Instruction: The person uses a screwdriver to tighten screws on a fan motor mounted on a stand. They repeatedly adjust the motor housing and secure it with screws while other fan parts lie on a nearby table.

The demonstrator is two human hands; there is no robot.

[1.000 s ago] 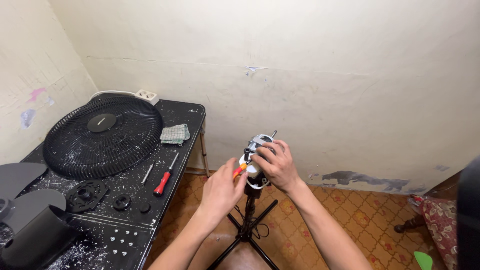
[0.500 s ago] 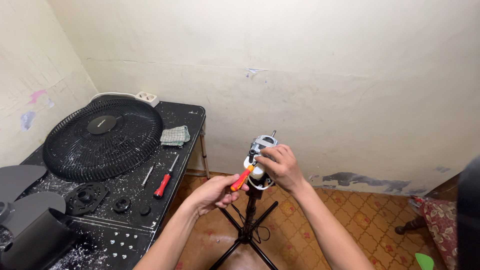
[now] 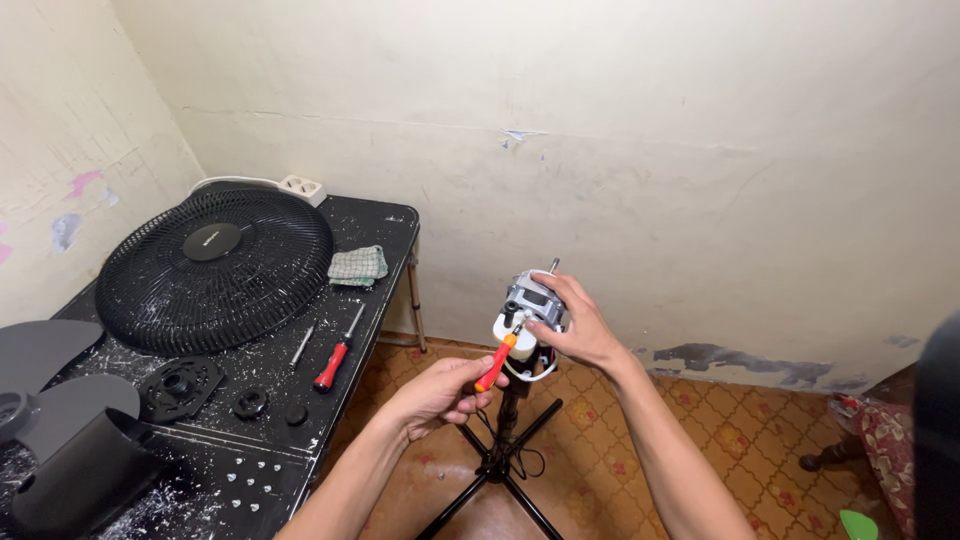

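- Left hand point(image 3: 440, 392): fingers curled tight around orange-handled screwdriver point(image 3: 497, 361), tip at fan motor point(image 3: 530, 300).
- Right hand point(image 3: 575, 325): fingers wrapped around motor atop tripod stand point(image 3: 500, 450).

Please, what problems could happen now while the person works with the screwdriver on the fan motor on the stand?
The screwdriver in the left hand points toward the right hand steadying the fan motor; a slip could jab the fingers. The motor sits high on a thin stand, so pushing might tip it. A loosened screw could fall to the patterned floor.
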